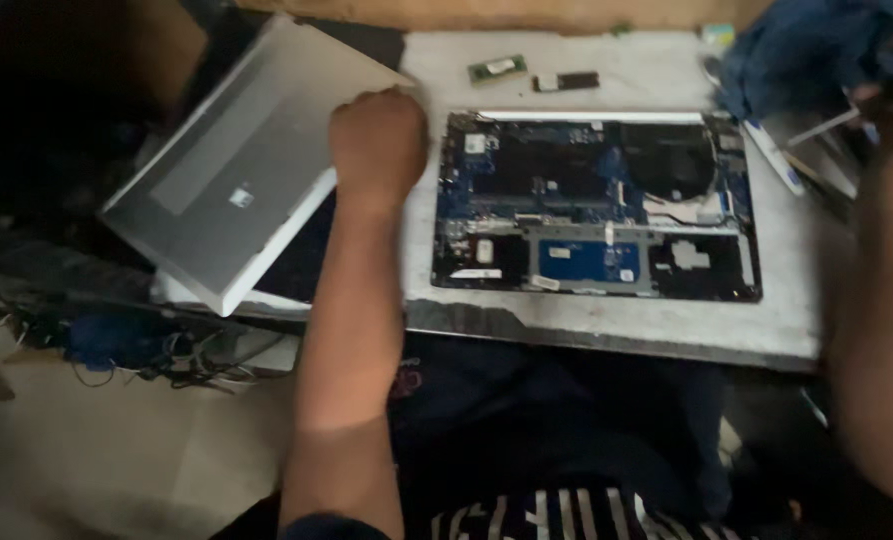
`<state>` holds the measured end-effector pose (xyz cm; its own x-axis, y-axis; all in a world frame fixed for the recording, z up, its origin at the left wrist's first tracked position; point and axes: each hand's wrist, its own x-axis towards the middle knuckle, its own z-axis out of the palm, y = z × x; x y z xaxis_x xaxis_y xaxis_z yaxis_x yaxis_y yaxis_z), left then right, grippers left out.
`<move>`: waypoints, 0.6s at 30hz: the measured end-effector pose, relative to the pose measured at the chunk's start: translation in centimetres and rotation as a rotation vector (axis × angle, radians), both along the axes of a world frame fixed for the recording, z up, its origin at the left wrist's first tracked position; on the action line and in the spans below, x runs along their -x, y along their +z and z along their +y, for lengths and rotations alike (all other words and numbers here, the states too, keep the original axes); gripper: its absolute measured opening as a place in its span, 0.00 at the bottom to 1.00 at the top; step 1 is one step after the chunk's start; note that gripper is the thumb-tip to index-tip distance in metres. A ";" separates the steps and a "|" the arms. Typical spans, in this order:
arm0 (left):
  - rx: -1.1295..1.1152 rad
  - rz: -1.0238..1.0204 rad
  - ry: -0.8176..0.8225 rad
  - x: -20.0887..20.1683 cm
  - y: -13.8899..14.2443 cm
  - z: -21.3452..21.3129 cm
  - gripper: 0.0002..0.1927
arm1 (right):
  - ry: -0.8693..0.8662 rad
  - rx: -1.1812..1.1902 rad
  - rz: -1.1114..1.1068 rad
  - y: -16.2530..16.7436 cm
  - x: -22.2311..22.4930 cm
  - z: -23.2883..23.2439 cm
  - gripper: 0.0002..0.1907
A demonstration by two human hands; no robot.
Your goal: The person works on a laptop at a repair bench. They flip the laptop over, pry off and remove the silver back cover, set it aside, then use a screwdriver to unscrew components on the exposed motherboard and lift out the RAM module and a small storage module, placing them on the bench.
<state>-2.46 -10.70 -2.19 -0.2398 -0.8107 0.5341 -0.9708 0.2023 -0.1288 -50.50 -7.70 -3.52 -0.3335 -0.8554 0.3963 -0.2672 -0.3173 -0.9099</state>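
Note:
My left hand (377, 140) is a closed fist at the right edge of a silver laptop (237, 170), its fingers curled over that edge. The silver laptop lies slanted on a dark slab at the table's left end, one corner past the front edge. Just right of the fist lies an opened laptop base (597, 205), with its blue circuit board, fan and black battery bay showing. My right forearm runs blurred up the right border. My right hand (892, 100) is a dark blur near the top right corner, and its fingers cannot be made out.
The grey table (607, 330) carries a small green memory module (497, 68) and a dark narrow card (567, 81) at the back. A blue cloth (797, 50) and a white pen-like tool (772, 155) lie at the right. Tangled cables (137, 345) hang below the left.

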 end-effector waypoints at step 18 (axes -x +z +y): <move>-0.182 -0.055 0.205 2.2 0.0 0.7 0.06 | 0.255 0.359 0.320 -1.3 0.8 2.5 0.32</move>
<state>-4.70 -10.00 -2.18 -0.0851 -0.9269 0.3655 -0.9864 0.0267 -0.1620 -51.30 -5.21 -4.85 0.0517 -0.6853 0.7264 -0.3870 -0.6843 -0.6180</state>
